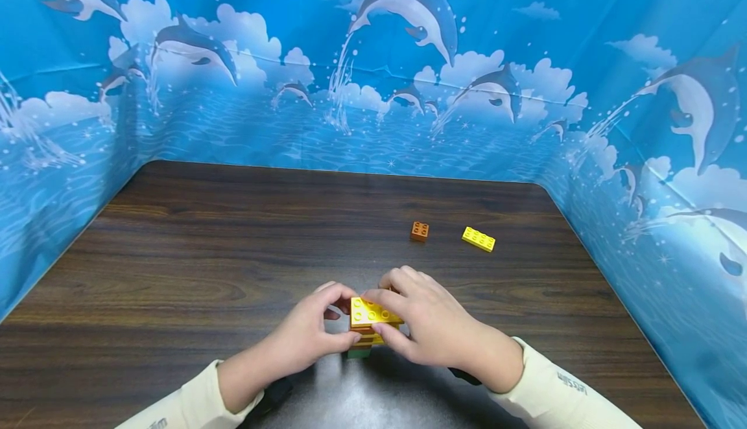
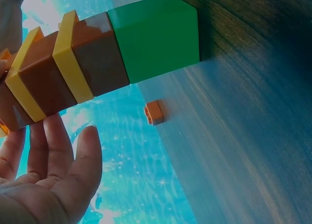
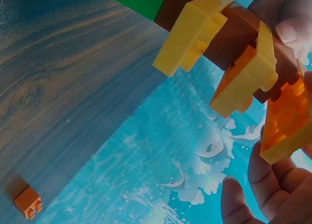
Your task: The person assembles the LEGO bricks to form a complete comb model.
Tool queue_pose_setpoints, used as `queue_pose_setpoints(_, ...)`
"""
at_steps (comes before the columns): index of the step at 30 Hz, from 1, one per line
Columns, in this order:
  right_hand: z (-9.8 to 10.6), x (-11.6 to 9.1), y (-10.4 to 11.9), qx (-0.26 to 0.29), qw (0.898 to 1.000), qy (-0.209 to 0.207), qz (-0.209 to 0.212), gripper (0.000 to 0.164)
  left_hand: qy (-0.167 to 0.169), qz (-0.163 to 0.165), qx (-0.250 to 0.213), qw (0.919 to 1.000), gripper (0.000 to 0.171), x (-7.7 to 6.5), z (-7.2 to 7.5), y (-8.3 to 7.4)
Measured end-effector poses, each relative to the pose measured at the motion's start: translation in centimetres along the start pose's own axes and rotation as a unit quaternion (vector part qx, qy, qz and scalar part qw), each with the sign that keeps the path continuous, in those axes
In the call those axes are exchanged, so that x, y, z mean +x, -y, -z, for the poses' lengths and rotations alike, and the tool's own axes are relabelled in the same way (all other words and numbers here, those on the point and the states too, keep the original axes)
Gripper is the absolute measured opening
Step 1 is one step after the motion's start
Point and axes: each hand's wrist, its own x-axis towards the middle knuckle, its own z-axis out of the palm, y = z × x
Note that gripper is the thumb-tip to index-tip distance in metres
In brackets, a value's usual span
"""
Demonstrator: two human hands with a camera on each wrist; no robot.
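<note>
A tower of toy building bricks stands near the table's front edge. At its base is a green brick [image 2: 156, 41]; brown bricks [image 2: 100, 56] and thin yellow bricks [image 3: 187, 36] alternate above, the yellow ones jutting to the right. My left hand [image 1: 297, 332] grips the upper part of the tower, thumb on the near side. With fingers and thumb, my right hand [image 1: 432, 325] pinches a thin yellow brick [image 1: 364, 317] at the very top. In the right wrist view that brick's hollow underside shows, tilted against the uppermost brown brick; whether it is fully seated I cannot tell.
A loose brown brick [image 1: 419, 232] lies beyond my right hand, with a thin yellow brick [image 1: 478, 239] to its right. The dark wood-grain table [image 1: 233, 241] is bordered at the back and sides by a blue dolphin-print curtain [image 1: 373, 137].
</note>
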Motion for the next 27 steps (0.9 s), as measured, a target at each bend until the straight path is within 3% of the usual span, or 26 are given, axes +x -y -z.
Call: queue_pose_setpoints(27, -0.44, -0.26, 0.14, -0.013, 1.000, -0.018, 0.020, 0.036, 0.007, 0.003, 0.004, 1.0000, 0.032, -0.10, 0.33, -0.19)
